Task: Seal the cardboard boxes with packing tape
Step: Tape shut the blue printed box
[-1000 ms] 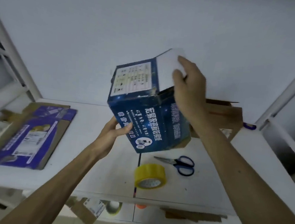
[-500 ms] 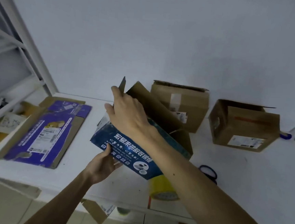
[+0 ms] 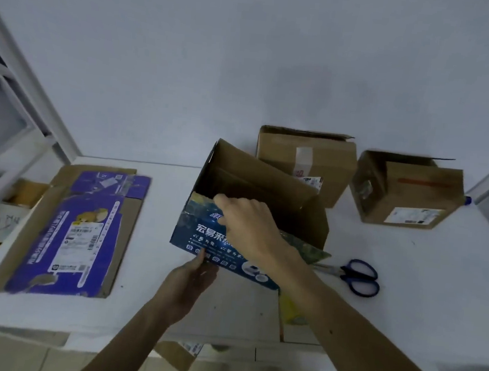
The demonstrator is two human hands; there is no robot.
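Note:
A dark blue printed cardboard box [image 3: 200, 234] stands open at the middle of the white table [image 3: 421, 275], its brown inside showing and its flaps up. My right hand [image 3: 248, 224] reaches across and grips the box's near top edge with curled fingers. My left hand [image 3: 190, 278] holds the lower front edge of the box from below. A yellow roll of packing tape [image 3: 293, 311] lies near the table's front edge, mostly hidden behind my right forearm.
Blue-handled scissors [image 3: 359, 276] lie right of the blue box. Two brown cardboard boxes [image 3: 304, 161] [image 3: 408, 196] stand at the back right. A flattened purple box [image 3: 71, 229] lies at the left. White shelf frames flank the table.
The blue box came down from mid-air and was turned open side up on the table. My right hand shifted from its top face to its near rim. The view tilted down.

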